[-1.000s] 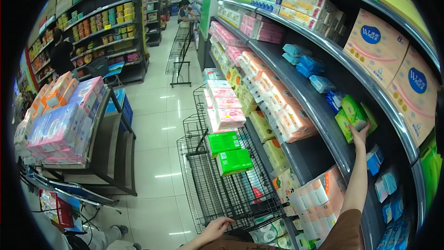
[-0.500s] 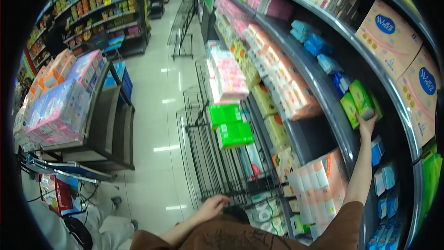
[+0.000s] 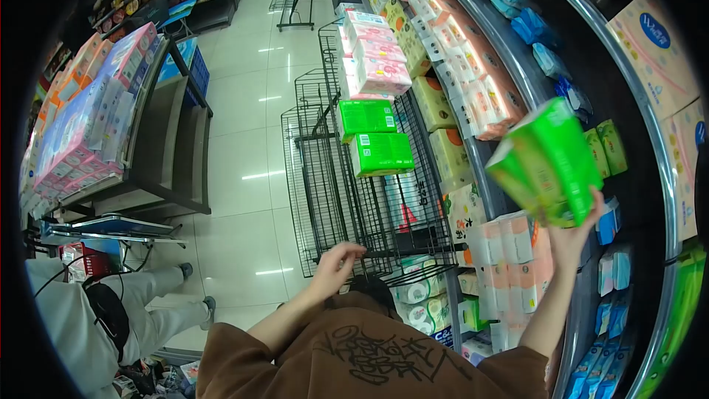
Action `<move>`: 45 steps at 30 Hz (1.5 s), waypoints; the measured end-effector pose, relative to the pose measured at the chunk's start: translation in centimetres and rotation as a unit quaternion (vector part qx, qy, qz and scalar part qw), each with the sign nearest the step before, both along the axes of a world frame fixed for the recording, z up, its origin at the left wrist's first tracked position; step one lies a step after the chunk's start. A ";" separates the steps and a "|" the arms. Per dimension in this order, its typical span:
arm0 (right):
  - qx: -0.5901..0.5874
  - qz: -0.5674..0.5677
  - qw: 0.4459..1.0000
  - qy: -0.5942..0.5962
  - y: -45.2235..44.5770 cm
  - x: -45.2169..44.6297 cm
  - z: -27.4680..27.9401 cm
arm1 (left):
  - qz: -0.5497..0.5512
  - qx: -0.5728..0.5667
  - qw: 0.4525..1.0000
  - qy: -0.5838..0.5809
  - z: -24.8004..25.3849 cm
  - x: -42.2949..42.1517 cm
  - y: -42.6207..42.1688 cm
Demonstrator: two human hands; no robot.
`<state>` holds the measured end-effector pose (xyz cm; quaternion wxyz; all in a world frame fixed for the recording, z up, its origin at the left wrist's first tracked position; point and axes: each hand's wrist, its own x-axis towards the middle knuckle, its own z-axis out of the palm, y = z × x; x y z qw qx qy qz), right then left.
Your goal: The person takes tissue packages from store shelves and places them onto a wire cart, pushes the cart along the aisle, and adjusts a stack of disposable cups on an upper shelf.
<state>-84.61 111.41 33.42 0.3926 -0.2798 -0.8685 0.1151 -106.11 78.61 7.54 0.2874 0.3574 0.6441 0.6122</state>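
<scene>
My right hand [image 3: 572, 233] grips a green tissue pack [image 3: 554, 162] from below, holding it tilted in front of the shelf; the pack is a little blurred. Two smaller green packs [image 3: 607, 146] stand on the shelf just behind it. My left hand [image 3: 338, 270], its fingers curled in with nothing visible in them, is close to the left end of the cart's handle. In the black wire cart [image 3: 325, 199] before me are green tissue packs [image 3: 382, 154], with pink-and-white packs [image 3: 380, 74] stacked beyond them.
Shelves of tissue packs run along the right, with blue packs [image 3: 533, 27] and large Winner-like boxes [image 3: 653, 52]. A display stand [image 3: 166, 133] with tissue packs is on the left. A person in light trousers [image 3: 155, 295] stands at lower left. Another wire rack [image 3: 297, 7] is further up the aisle.
My right hand has drawn the green tissue pack off the shelf, toward the cart and me. The view has tipped downward. My left hand has stayed near the cart handle.
</scene>
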 end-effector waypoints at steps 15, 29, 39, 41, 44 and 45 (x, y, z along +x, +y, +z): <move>-0.091 0.209 0.944 -0.240 -5.8 -9.9 -22.6 | 0.032 -0.058 0.982 0.179 -0.3 -2.1 1.0; -0.139 0.157 0.948 -0.241 -10.1 -8.6 -20.5 | -0.065 -0.088 0.930 0.352 0.7 -2.4 3.6; -0.085 0.205 0.899 -0.377 -9.2 -4.8 -16.9 | -0.090 -0.165 0.854 0.486 -0.7 -5.6 6.8; -0.063 0.177 0.914 -0.360 -9.5 -5.6 -19.3 | -0.116 -0.143 0.882 0.434 -0.4 -6.2 7.4; -0.071 0.119 0.924 -0.357 -10.2 -6.7 -21.7 | -0.005 -0.076 0.945 0.318 0.0 -6.2 8.2; -0.043 0.125 0.916 -0.379 -10.1 -6.5 -22.1 | 0.024 -0.060 0.958 0.279 0.0 -6.0 8.0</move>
